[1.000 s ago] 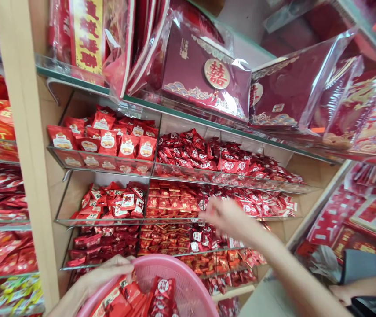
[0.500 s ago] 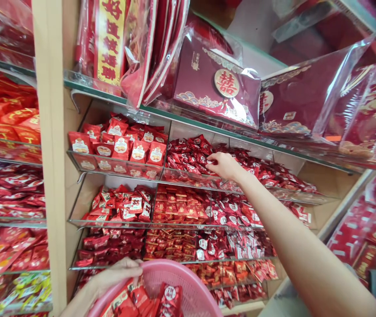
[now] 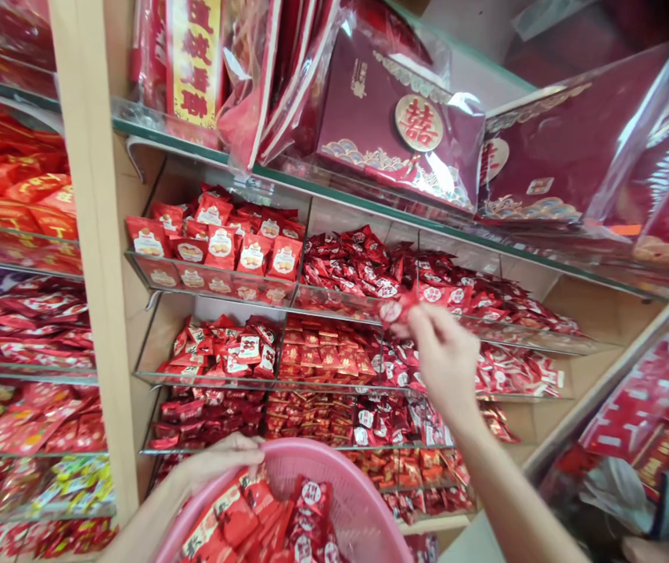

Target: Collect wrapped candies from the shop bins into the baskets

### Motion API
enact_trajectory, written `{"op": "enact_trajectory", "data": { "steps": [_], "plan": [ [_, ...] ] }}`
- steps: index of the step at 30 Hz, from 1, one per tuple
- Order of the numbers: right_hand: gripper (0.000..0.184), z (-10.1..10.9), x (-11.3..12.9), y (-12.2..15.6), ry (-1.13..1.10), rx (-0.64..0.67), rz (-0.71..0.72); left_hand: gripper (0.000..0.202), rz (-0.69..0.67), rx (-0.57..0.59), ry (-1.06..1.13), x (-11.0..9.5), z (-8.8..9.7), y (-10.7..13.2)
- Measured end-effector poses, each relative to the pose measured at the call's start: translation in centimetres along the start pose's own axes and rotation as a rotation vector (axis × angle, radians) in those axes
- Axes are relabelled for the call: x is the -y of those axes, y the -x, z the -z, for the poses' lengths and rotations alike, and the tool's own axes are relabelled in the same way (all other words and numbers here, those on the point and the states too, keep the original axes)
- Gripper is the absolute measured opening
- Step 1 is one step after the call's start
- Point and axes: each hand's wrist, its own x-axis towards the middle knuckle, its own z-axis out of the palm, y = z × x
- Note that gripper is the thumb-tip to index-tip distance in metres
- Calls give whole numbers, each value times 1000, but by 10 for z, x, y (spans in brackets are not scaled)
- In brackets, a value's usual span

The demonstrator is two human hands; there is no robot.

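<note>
A small red wrapped packet (image 3: 393, 311) with a pale round label is pinched between the fingertips of my right hand (image 3: 443, 352). That hand is in front of the shelves, just below the compartment of dark red packets (image 3: 349, 262). My left hand (image 3: 220, 461) grips the rim of a pink plastic basket (image 3: 346, 469) at the bottom of the view, its thumb side hidden. Inside the basket lie several flat red packets (image 3: 237, 512) and some darker red packets with round white labels (image 3: 311, 500).
Glass-fronted shelves (image 3: 217, 383) of red packets fill the middle. Above, a glass shelf edge (image 3: 287, 184) carries purple wrapped bags (image 3: 398, 133) that jut forward. A wooden upright (image 3: 91, 258) divides off more shelves on the left. Red goods (image 3: 639, 391) stand at the right.
My right hand has drawn down and back from the dark red packets, now with one packet in its fingers. My left hand still grips the basket, and the view has shifted slightly.
</note>
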Motion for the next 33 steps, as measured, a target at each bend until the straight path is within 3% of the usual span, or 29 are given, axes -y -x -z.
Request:
{"op": "enact_trajectory", "data": {
  "steps": [2,5,8,15,21,28,33],
  "plan": [
    [22,-20,-11,57,-278,161,-377,27,-61,-5,46,-2,-2,0],
    [28,-58,-40,128,-587,321,-877,42,-2,51,126,-6,-6,0],
    [27,-85,-64,167,-676,345,-1102,44,3,98,161,-9,-10,-1],
    [31,-102,-64,186,-703,445,-1096,21,-7,56,68,-3,-10,-2],
    [34,-106,-65,196,-620,499,-1088,20,-63,145,82,1,-7,-2],
    [36,-95,-84,183,-515,635,-1012,24,-27,88,-40,5,-5,-5],
    [38,-91,-82,172,-534,768,-1081,20,-44,111,-18,1,-7,-3]
  ]
}}
